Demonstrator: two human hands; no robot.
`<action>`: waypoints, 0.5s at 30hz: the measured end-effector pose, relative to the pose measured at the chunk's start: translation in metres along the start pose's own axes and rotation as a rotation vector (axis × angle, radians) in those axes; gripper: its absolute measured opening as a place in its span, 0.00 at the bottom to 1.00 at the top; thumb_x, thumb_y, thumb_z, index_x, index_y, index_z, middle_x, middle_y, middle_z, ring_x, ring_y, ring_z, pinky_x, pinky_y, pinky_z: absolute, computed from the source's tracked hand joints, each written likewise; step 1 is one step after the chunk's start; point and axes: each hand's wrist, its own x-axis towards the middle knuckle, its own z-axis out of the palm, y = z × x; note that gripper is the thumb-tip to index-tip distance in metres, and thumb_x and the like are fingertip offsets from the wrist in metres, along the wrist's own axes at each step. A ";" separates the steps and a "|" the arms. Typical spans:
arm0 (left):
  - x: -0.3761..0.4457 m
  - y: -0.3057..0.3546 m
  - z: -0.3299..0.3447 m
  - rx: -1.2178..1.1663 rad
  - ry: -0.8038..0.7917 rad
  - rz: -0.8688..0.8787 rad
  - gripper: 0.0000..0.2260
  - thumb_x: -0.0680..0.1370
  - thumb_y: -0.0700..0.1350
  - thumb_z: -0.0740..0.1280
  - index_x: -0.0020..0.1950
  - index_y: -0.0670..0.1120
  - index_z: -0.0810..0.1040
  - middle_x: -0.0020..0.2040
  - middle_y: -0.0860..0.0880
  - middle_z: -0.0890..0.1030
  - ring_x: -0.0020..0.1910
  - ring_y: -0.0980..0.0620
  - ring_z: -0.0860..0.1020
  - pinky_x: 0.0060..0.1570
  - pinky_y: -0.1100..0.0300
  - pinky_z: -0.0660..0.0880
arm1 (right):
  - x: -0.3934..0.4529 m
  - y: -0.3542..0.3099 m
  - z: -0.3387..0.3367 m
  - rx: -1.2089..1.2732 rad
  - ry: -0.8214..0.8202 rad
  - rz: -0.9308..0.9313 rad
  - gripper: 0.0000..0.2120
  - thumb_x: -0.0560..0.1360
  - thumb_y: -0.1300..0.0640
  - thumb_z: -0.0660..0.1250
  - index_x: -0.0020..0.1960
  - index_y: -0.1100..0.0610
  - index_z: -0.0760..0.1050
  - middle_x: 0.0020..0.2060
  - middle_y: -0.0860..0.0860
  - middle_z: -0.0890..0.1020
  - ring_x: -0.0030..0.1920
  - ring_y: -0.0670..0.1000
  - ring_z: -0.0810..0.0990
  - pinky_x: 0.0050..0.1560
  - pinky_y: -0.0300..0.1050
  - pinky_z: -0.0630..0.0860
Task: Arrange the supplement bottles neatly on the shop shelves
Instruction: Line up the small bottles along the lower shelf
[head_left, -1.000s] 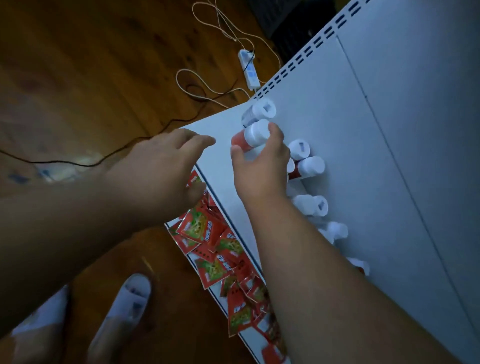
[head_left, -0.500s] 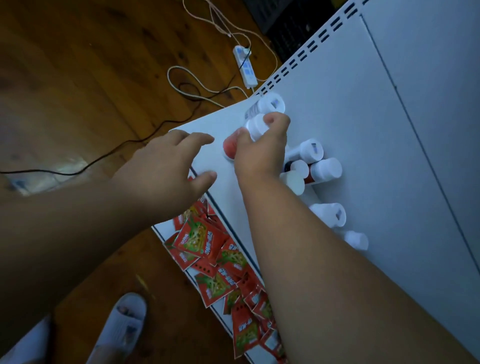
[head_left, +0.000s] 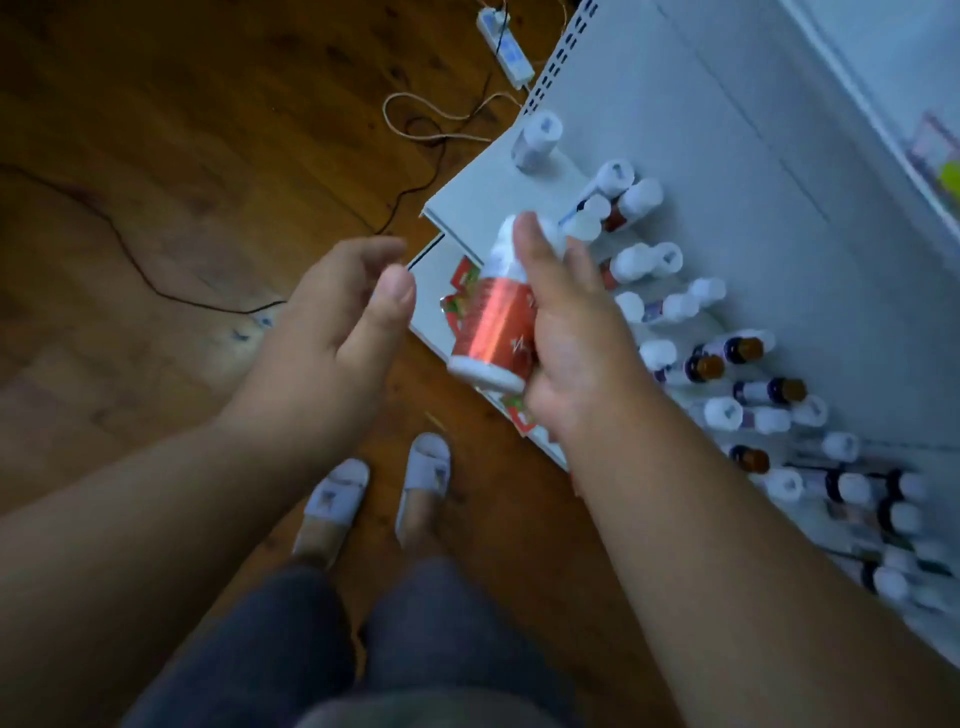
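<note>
Right fingers: the right hand (head_left: 566, 338) grips a red-labelled supplement bottle with a white cap and white base (head_left: 496, 322); one finger lies along the cap end and the rest curl round the far side of the body.
Held bottle: raised in front of the front edge of the white metal shelf (head_left: 467, 192), tilted, cap pointing away from the person and base toward them, touching nothing but the hand.
Left fingers: the left hand (head_left: 343, 306) holds nothing, its fingers relaxed and slightly bent, the palm turned toward the bottle, just beside it but apart.
Nearest neighbours: a cluster of white-capped bottles (head_left: 644, 260) stands on the shelf right behind the right hand, partly hidden by its fingers.
Lone bottle: one white bottle (head_left: 537, 140) stands apart near the shelf's far corner.
Further along: dark amber bottles with white labels (head_left: 748, 351) are mixed among more white caps toward the right edge, blurred there.
Below: red and green sachets (head_left: 460, 291) lie on the lower shelf, mostly covered by the held bottle and the hand.
Floor: brown wooden boards (head_left: 156, 156) carry a white power strip (head_left: 506, 44) with looped cables.
Person: dark trousers and white slippers (head_left: 426, 467) directly under the arms.
</note>
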 end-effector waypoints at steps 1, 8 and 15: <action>-0.010 0.020 -0.010 -0.001 -0.032 0.035 0.28 0.77 0.66 0.50 0.71 0.54 0.68 0.57 0.65 0.73 0.58 0.70 0.71 0.46 0.73 0.69 | -0.023 -0.016 0.001 0.054 0.010 0.009 0.24 0.70 0.37 0.73 0.62 0.46 0.72 0.55 0.56 0.82 0.52 0.59 0.85 0.52 0.64 0.81; -0.152 0.101 -0.062 0.003 -0.285 0.053 0.31 0.74 0.69 0.52 0.70 0.53 0.69 0.62 0.55 0.76 0.60 0.59 0.76 0.57 0.53 0.76 | -0.215 -0.027 0.010 0.305 -0.081 0.106 0.34 0.62 0.41 0.77 0.64 0.50 0.73 0.55 0.59 0.83 0.51 0.60 0.85 0.54 0.68 0.79; -0.165 0.192 -0.059 0.228 -0.426 0.291 0.35 0.70 0.75 0.46 0.66 0.58 0.71 0.58 0.61 0.76 0.56 0.67 0.74 0.46 0.66 0.71 | -0.290 -0.084 -0.032 0.593 0.036 -0.163 0.20 0.74 0.50 0.70 0.63 0.56 0.74 0.53 0.60 0.78 0.49 0.59 0.80 0.52 0.62 0.80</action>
